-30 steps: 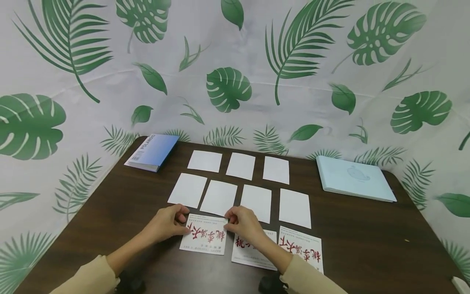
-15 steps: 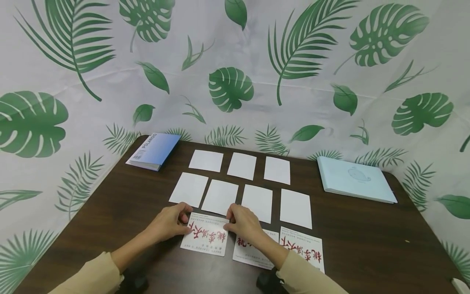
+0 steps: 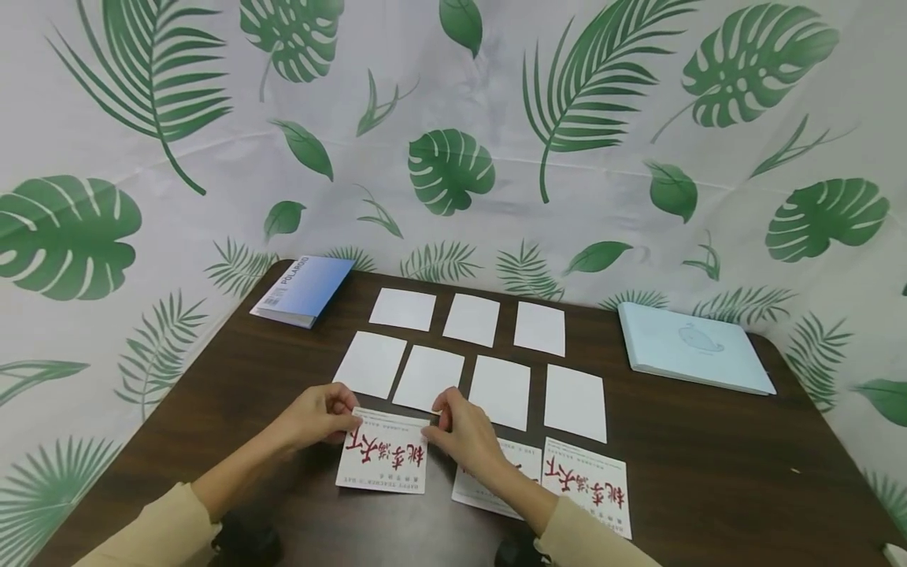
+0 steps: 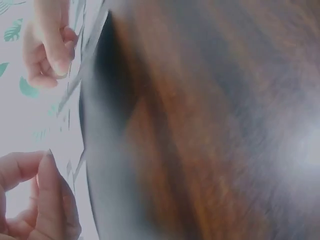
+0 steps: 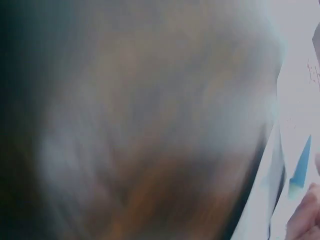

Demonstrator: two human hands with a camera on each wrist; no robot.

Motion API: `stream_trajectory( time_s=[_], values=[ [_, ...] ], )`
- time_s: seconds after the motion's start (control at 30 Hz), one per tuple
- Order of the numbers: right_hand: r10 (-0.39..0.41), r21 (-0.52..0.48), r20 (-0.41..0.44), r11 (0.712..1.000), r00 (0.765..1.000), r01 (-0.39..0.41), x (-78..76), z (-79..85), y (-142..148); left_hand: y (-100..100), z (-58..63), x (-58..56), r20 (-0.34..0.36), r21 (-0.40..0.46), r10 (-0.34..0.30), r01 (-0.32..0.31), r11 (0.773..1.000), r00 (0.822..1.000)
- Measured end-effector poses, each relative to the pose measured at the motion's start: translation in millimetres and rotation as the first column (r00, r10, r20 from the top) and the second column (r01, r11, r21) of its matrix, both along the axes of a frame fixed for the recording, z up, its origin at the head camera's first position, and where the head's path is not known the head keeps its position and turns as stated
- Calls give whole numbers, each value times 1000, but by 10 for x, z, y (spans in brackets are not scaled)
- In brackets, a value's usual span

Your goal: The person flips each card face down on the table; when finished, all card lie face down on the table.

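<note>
A white card (image 3: 383,457) with red Chinese characters, upside down in the head view, is between my two hands near the table's front. My left hand (image 3: 322,416) pinches its upper left corner between thumb and fingers. At its upper right edge, my right hand (image 3: 464,435) pinches it with thumb and forefinger. Seen from the left wrist, the left hand (image 4: 40,200) has thumb and forefinger together, with the right hand (image 4: 47,45) across from it. Under my right forearm lies a similar card (image 3: 482,492), partly hidden. Another red-lettered card (image 3: 588,484) lies to its right.
Beyond the hands, several blank white cards lie in two rows, among them a front one (image 3: 576,402) and a back one (image 3: 402,308). A blue Polaroid booklet (image 3: 305,290) is at the back left. A pale blue album (image 3: 694,346) lies back right on the dark wooden table (image 3: 708,465).
Both hands have shifted slightly left with the card between them. The card has turned a little and now sits farther from the card to its right. The other cards stay put.
</note>
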State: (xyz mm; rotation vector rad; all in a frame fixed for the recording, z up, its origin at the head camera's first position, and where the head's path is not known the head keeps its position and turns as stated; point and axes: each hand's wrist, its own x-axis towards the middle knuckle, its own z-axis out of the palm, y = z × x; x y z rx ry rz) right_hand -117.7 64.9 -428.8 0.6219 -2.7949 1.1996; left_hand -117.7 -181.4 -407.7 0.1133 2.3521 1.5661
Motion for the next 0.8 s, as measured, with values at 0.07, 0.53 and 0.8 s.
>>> stream_trajectory(
  time_s=[0.07,0.53,0.8],
  values=[
    [37,-81,-9,996,999,-37,59,29,-58,-21,50,6,26,3,4,-4,1000,1000],
    [174,-377,212,922,962,-84,327,196,-481,201,326,118,31,73,-49,47,996,998],
    [201,-484,343,875,918,-11,367,340,-356,292,324,183,45,199,-96,86,976,994]
  ],
)
